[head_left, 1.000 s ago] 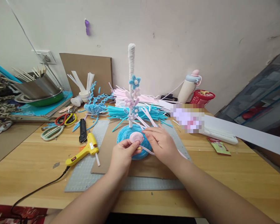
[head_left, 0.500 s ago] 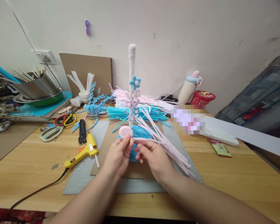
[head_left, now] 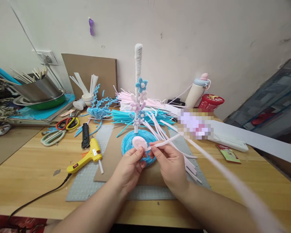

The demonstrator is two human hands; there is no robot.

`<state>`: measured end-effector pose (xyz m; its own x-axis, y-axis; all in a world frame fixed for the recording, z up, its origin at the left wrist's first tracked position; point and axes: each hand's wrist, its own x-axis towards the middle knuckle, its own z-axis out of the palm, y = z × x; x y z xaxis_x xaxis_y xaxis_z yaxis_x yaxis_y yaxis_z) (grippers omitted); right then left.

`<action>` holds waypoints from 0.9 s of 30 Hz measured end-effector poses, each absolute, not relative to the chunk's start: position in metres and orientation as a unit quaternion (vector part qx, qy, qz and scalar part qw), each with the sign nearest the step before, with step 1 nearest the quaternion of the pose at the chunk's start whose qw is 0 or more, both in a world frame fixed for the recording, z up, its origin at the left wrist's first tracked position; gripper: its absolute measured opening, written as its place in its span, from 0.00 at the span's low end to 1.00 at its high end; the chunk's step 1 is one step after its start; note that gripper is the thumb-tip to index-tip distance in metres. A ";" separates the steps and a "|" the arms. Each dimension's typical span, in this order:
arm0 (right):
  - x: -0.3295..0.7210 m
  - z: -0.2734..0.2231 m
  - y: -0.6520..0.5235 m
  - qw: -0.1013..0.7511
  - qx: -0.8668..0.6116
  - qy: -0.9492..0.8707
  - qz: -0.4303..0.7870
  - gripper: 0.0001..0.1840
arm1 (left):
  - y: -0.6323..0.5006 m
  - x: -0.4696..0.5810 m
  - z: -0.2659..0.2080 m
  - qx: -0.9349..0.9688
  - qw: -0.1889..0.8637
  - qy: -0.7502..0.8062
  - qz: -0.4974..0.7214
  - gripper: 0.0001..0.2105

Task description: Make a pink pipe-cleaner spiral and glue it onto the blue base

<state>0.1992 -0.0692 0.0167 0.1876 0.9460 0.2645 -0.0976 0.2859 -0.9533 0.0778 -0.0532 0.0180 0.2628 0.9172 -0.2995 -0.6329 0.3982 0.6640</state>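
My left hand pinches a small flat coil of pale pink pipe cleaner between thumb and fingers. A pink pipe cleaner strand runs off the coil to the right, and my right hand grips it near the coil. Behind both hands lies a round blue pipe cleaner base, partly covered by them. A white wrapped stem stands upright there, with a blue flower and several pink and blue flowers lower down. A blurred pink strip crosses above my right forearm.
A yellow glue gun lies left, near a black tool and scissors. Blue pipe cleaners and pink ones are heaped behind. A cutting mat lies under cardboard. A bottle stands back right.
The pink coil and both hands have shifted right, the coil now in front of the blue base. The strand rises to the right, and a long blurred strip has swung into view.
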 end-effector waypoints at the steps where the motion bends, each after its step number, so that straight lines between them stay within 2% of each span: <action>1: 0.199 0.016 -0.068 0.635 -0.439 -0.477 0.420 0.07 | -0.053 0.077 0.017 0.212 0.759 0.345 0.510 0.12; 5: 0.199 0.015 -0.058 0.661 -0.411 -0.376 0.503 0.09 | -0.050 0.072 0.012 0.229 0.707 0.408 0.530 0.14; 10: 0.215 0.007 -0.033 0.655 -0.399 -0.210 0.606 0.07 | -0.049 0.060 0.009 0.296 0.621 0.472 0.551 0.16; 15: 0.244 0.006 -0.007 0.596 -0.474 -0.276 0.587 0.03 | -0.045 0.048 0.012 0.299 0.557 0.510 0.583 0.17; 20: 0.268 0.024 0.010 0.459 -0.555 -0.404 0.564 0.02 | -0.042 0.037 0.012 0.262 0.607 0.476 0.580 0.17; 24: 0.281 0.033 0.030 0.336 -0.643 -0.475 0.498 0.11 | -0.046 0.031 0.014 0.248 0.652 0.455 0.553 0.17; 27: 0.290 0.040 0.048 0.321 -0.691 -0.491 0.421 0.15 | -0.050 0.031 0.019 0.207 0.689 0.445 0.533 0.15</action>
<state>0.2904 0.0480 0.0397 0.1624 0.9500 -0.2668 0.4084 -0.3108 -0.8583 0.0312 -0.0501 0.0193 0.0351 0.9189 -0.3930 -0.5512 0.3458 0.7593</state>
